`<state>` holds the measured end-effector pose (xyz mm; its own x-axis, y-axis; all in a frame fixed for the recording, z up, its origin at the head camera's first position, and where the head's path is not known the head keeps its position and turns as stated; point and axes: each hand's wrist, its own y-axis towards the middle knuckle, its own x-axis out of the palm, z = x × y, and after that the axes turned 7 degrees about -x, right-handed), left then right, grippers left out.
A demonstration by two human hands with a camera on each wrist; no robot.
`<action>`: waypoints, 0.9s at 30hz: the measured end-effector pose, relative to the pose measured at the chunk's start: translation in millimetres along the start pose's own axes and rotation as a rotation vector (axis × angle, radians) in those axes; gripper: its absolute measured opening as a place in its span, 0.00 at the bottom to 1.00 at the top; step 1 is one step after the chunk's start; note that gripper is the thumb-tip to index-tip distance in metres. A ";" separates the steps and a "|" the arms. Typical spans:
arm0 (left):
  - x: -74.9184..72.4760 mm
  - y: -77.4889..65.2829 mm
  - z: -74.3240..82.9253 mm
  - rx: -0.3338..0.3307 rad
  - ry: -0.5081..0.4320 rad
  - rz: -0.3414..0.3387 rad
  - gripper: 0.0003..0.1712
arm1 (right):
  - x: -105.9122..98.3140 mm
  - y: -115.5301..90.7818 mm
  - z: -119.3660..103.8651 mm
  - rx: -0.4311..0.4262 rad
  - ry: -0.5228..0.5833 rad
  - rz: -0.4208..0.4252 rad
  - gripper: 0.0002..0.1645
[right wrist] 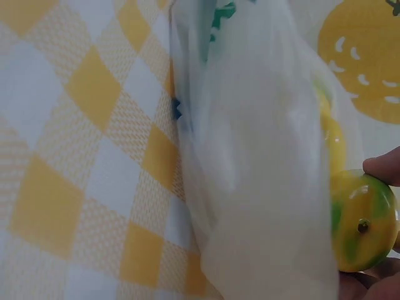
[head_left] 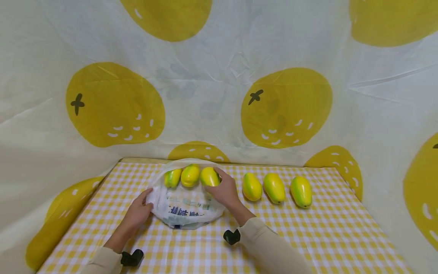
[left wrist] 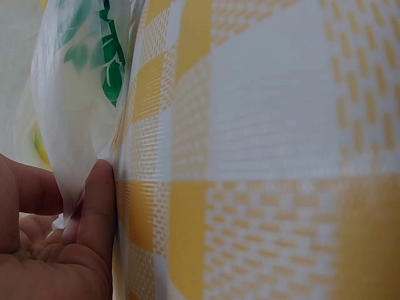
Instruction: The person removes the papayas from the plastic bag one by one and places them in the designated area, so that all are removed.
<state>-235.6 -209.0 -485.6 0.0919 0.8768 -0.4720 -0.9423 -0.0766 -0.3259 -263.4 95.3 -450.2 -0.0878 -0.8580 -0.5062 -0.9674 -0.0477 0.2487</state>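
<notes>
Yellow-green oval fruit (head_left: pixel 208 176): only the right-wrist view shows me its dark spot (right wrist: pixel 364 226); right hand (head_left: pixel 224 190) grips it, left hand (head_left: pixel 138 210) pinches white plastic bag (head_left: pixel 159 201).

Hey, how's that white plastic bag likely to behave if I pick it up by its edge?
The white plastic bag will probably be floppy, since its thin film bunches where the left hand pinches it. It may sag unevenly, because the yellow-green fruits inside sit toward its far side. Those could roll too, being rounded and glossy.
</notes>
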 end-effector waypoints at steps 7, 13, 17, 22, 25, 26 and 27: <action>-1.0 0.6 -0.5 -0.006 0.001 -0.005 0.40 | -20.1 -16.4 -8.8 -0.004 0.034 -0.042 0.46; -0.7 -0.6 0.8 0.003 -0.004 -0.005 0.40 | -32.9 -29.2 -10.4 -0.017 0.062 -0.039 0.46; -0.9 -0.8 0.6 0.005 -0.010 -0.011 0.40 | -39.1 -37.8 -10.5 -0.012 0.074 -0.048 0.45; -1.0 -0.6 -0.4 0.016 -0.012 -0.016 0.40 | -44.5 -48.3 -9.0 -0.016 0.074 -0.058 0.45; -1.0 -1.7 -0.6 0.021 -0.012 -0.016 0.40 | -46.6 -53.8 -8.2 -0.024 0.065 -0.060 0.45; -1.1 -2.1 -0.6 0.021 -0.014 -0.017 0.40 | -47.1 -55.4 -7.7 -0.027 0.060 -0.060 0.45; -1.1 -2.3 -0.5 0.020 -0.016 -0.018 0.40 | -47.5 -56.8 -7.2 -0.029 0.058 -0.059 0.45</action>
<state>-233.3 -210.0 -484.8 0.1038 0.8856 -0.4526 -0.9467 -0.0515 -0.3180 -202.5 135.1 -434.3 -0.0157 -0.8813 -0.4723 -0.9632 -0.1133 0.2436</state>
